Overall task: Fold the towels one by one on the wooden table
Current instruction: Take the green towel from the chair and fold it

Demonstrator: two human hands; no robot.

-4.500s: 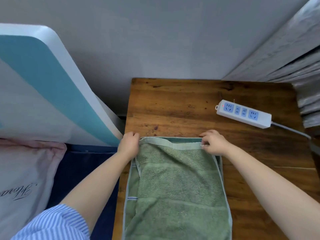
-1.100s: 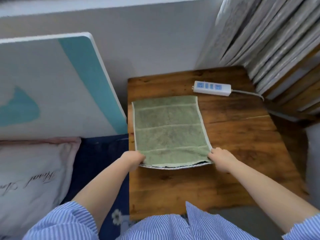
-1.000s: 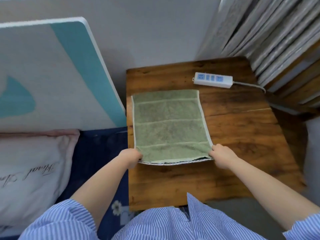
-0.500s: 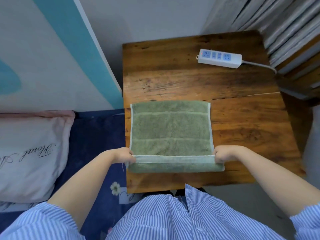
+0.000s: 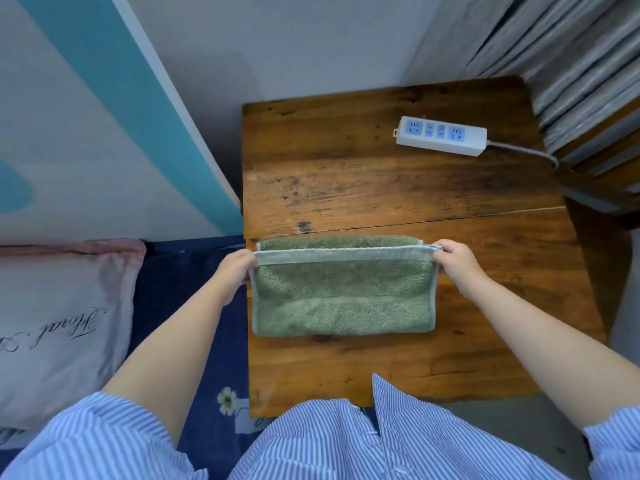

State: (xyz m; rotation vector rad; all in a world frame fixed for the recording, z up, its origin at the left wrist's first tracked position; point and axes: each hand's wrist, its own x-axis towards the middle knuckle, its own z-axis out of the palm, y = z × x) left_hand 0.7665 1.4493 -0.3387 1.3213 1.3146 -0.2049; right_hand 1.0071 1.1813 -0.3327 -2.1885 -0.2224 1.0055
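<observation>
Since 0.5 s ago you've carried the pale hemmed edge of the green towel (image 5: 343, 299) away from the table's near edge and over the lower layer, so it now sits almost at the towel's far edge, with only a thin strip of the bottom layer showing beyond it. Your left hand (image 5: 233, 271) pinches the left end of that hem, fingers curled round the corner; your right hand (image 5: 453, 263) pinches the right end the same way. Hem is pulled taut between both hands. Towel lies folded on the wooden table (image 5: 381, 188), against its left edge, roughly mid-depth, fold line facing the near edge. White power strip (image 5: 441, 136) with blue sockets sits near the far right corner, well apart from the towel, its cable running off the right edge. Left of the table: a white and teal board (image 5: 104, 116) leaning at the wall, a pink pillow (image 5: 59, 323) with script lettering, dark blue bedding (image 5: 194, 306). Your striped blue shirt (image 5: 346, 445) fills the bottom of the view.
</observation>
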